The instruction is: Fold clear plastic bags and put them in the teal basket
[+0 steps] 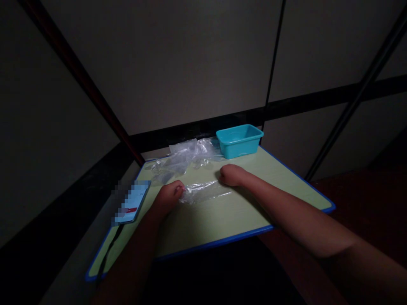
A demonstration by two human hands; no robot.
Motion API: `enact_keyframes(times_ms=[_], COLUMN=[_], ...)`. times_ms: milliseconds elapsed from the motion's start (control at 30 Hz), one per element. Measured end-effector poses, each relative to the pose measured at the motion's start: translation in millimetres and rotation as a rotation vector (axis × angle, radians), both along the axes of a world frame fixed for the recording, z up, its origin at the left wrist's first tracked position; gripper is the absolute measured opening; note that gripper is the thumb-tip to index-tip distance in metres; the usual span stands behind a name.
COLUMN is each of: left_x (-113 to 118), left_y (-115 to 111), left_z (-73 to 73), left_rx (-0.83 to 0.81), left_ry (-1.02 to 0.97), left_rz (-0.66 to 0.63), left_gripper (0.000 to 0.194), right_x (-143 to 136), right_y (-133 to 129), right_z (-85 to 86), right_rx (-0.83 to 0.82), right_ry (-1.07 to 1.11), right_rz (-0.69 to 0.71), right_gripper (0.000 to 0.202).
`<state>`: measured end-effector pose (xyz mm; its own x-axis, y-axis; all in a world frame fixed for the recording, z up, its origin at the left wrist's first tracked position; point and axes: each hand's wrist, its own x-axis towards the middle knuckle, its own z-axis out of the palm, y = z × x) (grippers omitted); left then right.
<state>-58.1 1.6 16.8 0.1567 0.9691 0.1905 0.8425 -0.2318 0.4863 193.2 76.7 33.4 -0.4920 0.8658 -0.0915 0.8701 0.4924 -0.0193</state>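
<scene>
A clear plastic bag (203,192) is stretched flat between my two hands, just above or on the pale green table (203,228). My left hand (171,195) is closed on the bag's left end. At its upper right end, my right hand (232,175) is curled into a fist around the plastic. Beyond them lies a loose pile of clear plastic bags (190,156), crumpled and overlapping. To the right of the pile stands a turquoise plastic basket (241,148), upright; its visible inside shows no contents.
A phone or tablet (133,203), partly pixelated, lies at the table's left edge with a black strap (111,248) running toward the front. Dark panelled walls (197,67) rise behind and to the left of the table.
</scene>
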Motion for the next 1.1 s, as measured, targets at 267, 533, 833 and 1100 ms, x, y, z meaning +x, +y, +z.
enact_keyframes(times_ms=[267, 533, 833, 1100], left_x=[1, 2, 0, -6], left_y=[-1, -2, 0, 0], left_z=[0.6, 1.8, 0.6, 3.2], left_rx=[0.014, 0.000, -0.004, 0.064], left_ry=[0.000, 0.014, 0.038, 0.042], left_rz=[-0.003, -0.004, -0.010, 0.073], left_gripper=[0.023, 0.023, 0.025, 0.023], right_x=[0, 3, 9, 10], right_y=[2, 1, -1, 2], right_z=[-1.4, -3.0, 8.6, 5.4], right_rx=[-0.016, -0.013, -0.033, -0.041], right_ry=[0.015, 0.017, -0.023, -0.001], right_rz=[-0.027, -0.159, -0.315, -0.329], right_gripper=[0.043, 0.049, 0.062, 0.066])
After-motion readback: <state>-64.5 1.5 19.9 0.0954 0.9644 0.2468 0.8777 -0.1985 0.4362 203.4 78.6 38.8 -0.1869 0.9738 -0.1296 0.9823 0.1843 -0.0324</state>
